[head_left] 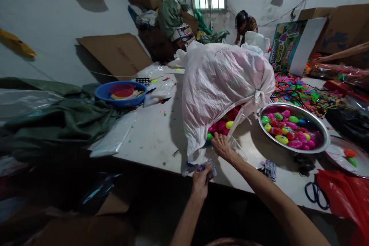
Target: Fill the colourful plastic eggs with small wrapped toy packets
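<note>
My left hand [201,180] is closed around a few small printed packets [210,172] just off the table's front edge. My right hand [221,145] reaches to the mouth of a big white woven sack [221,73] lying on the table. Its fingertips touch the coloured plastic eggs [221,126] there, pink, yellow and green, and are partly hidden among them. Whether they grip one cannot be made out. To the right, a metal basin [325,140] holds many similar eggs. More printed packets [268,170] lie on the table below it.
Scissors [317,195] and a red plastic bag [346,196] lie at the front right. A plate [336,150] carries two eggs. A blue basin [119,100] and clear plastic bags [113,134] are on the left. Another person [245,27] is behind the sack; a co-worker's arm [343,54] enters at right.
</note>
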`<state>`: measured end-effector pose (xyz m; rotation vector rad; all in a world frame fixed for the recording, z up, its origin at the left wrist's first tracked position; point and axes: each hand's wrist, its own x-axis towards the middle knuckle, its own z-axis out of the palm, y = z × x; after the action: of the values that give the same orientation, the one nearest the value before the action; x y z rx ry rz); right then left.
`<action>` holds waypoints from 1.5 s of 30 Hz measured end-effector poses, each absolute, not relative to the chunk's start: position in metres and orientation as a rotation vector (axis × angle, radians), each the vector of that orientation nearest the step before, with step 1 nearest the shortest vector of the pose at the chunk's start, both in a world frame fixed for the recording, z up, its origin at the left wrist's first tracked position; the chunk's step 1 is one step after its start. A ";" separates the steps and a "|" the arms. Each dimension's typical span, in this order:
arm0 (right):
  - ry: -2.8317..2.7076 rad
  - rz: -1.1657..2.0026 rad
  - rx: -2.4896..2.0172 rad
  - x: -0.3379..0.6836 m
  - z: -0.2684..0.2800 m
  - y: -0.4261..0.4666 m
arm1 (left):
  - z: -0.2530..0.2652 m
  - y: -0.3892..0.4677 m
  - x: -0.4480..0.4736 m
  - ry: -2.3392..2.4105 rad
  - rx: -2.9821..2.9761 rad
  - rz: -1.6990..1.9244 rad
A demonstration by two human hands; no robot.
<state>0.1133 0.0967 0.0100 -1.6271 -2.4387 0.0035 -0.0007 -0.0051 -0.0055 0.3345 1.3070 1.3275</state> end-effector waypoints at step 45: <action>-1.597 0.769 -1.417 0.141 0.040 0.028 | -0.001 0.001 -0.014 1.732 0.545 1.500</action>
<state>0.1409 0.0279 0.0396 -1.4170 -1.5969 0.7692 -0.0141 0.0008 -0.0015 0.5451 1.7323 1.4995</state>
